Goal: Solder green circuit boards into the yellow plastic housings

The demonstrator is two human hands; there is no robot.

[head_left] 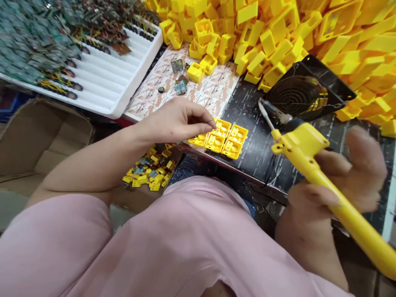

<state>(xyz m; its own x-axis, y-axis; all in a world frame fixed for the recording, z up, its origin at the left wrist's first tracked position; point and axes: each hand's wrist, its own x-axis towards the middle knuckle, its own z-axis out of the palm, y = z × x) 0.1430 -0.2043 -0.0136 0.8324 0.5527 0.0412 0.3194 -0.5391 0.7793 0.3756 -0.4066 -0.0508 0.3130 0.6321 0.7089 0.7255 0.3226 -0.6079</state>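
Observation:
My left hand (182, 121) reaches over the bench edge, thumb and index finger pinched together at the small yellow plastic cases (215, 141). Anything between the fingertips is too small to make out. The cases sit in two rows with their hollow sides up, and my fingers cover part of the left ones. On the right, my right hand (355, 181), blurred, is closed around a yellow soldering gun (305, 154). Its pale metal tip (265, 112) points up and left, held apart from the cases, near the black fan.
A black fan (291, 95) stands at the back right before a large heap of yellow cases (278, 45). Small circuit boards (180, 87) lie on the patterned sheet. A white foam tray (114, 93) bears many boards at left. Below, a cardboard box (55, 136) stands near filled cases (151, 171).

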